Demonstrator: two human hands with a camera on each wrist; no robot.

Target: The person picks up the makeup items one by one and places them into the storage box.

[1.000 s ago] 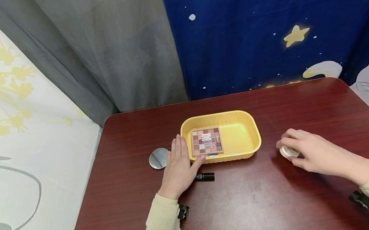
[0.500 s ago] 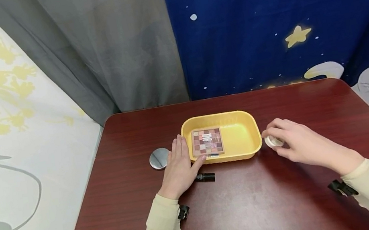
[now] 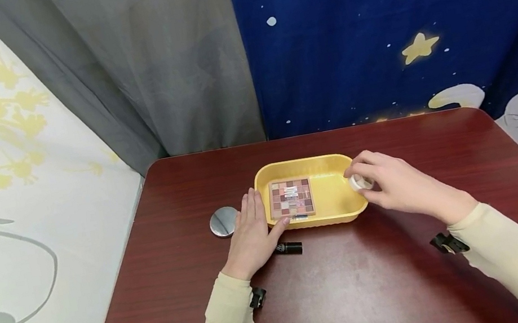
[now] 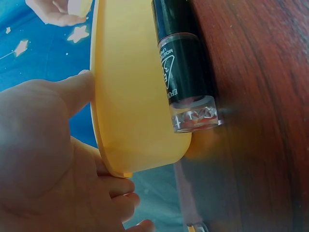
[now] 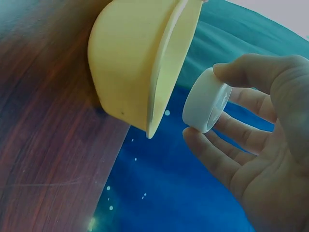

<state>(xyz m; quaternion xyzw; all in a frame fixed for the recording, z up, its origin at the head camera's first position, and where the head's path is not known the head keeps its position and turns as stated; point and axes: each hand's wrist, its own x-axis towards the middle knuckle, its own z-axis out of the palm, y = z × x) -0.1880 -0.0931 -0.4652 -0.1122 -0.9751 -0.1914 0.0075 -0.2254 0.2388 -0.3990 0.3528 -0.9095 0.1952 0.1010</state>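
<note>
My right hand point(image 3: 391, 182) pinches a small round white jar point(image 5: 206, 101) between thumb and fingers, holding it above the right end of the yellow basket point(image 3: 335, 217). In the right wrist view the jar hangs beside the basket's rim, apart from it. My left hand point(image 3: 249, 237) lies with straight fingers against the basket's left end, its thumb touching the front rim. An eyeshadow palette point(image 3: 291, 199) lies in the left half of the basket, with a thin slim item at its near edge, too small to identify.
On the table point(image 3: 342, 290), a black lipstick tube point(image 4: 186, 67) with a clear end lies in front of the basket, partly behind my left hand. A round silvery disc point(image 3: 223, 221) sits left of that hand. Curtains point(image 3: 346, 38) hang behind the table's far edge.
My right hand has carried the white jar leftward and a little away from me, from the table right of the basket to above its right end. The left hand stays put.
</note>
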